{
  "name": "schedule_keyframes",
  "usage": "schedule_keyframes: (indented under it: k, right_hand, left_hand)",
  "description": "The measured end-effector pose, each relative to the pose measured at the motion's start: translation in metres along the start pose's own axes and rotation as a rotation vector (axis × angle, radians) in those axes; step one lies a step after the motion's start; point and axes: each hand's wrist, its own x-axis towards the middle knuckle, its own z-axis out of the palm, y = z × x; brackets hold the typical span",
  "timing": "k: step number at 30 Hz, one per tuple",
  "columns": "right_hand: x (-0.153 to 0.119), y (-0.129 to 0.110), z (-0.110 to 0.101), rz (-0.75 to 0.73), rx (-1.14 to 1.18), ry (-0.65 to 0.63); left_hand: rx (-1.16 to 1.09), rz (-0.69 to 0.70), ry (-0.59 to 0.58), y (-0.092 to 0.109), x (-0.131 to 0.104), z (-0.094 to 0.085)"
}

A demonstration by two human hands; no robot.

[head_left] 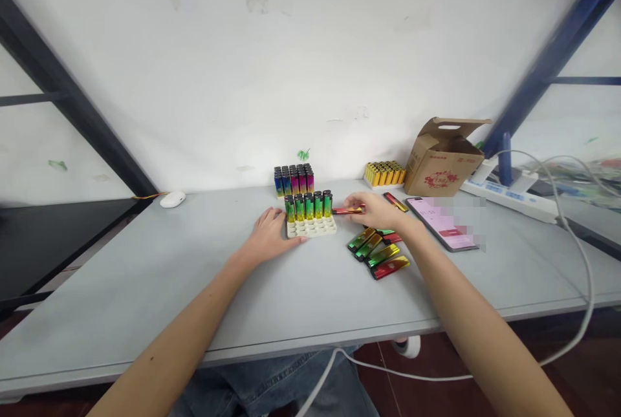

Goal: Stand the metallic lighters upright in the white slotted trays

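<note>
A white tray (312, 229) stands on the grey table (272, 300), its back part filled with upright green-and-yellow lighters (309, 207) and its front holes bare. My left hand (272, 236) rests against the tray's left side, thumb along the front edge, fingers spread. To the right of the tray, my right hand (371, 210) pinches a red lighter (348, 210), which lies sideways with its black end toward the tray. Several green and red lighters (381, 252) lie loose below my right hand. One more red-and-yellow lighter (395, 202) lies behind it.
Behind the tray stand blue and pink lighters (294, 181). Farther right are a tray of yellow lighters (385, 174), an open cardboard box (442, 161), a phone (439, 222) and a power strip (514, 200) with cables. A white case (173, 199) lies at the back left.
</note>
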Motion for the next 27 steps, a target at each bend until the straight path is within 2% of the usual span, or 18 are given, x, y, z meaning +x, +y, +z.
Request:
schedule_keyframes:
  k: [3, 5, 8, 11, 14, 19, 22, 27]
  right_hand:
    - [-0.010, -0.009, -0.012, -0.022, 0.122, -0.297]
    - [-0.012, -0.013, -0.011, 0.019, 0.120, -0.338]
    - [-0.008, -0.015, -0.001, 0.046, 0.113, -0.293]
    - [-0.003, -0.015, 0.007, 0.003, 0.076, -0.225]
    - [-0.002, -0.014, 0.006, -0.025, 0.026, -0.207]
    - [-0.005, -0.011, 0.005, 0.018, 0.029, -0.202]
    - [-0.003, -0.015, 0.007, -0.044, 0.161, -0.236]
    - [-0.006, -0.036, 0.004, -0.131, 0.468, -0.270]
  left_hand:
    - [0.011, 0.011, 0.000, 0.001, 0.000, 0.000]
    - [0.015, 0.016, -0.010, 0.001, 0.000, -0.001]
    - [0.022, -0.015, -0.032, 0.001, 0.000, 0.001]
    - [0.034, -0.085, -0.049, 0.000, 0.000, 0.004]
    - [0.043, -0.109, -0.045, -0.001, 0.000, 0.006]
    - [0.051, -0.120, -0.068, -0.002, 0.002, 0.007]
    - [0.052, -0.128, -0.068, -0.003, 0.002, 0.008]
    - [0.045, -0.124, -0.049, -0.004, 0.002, 0.010]
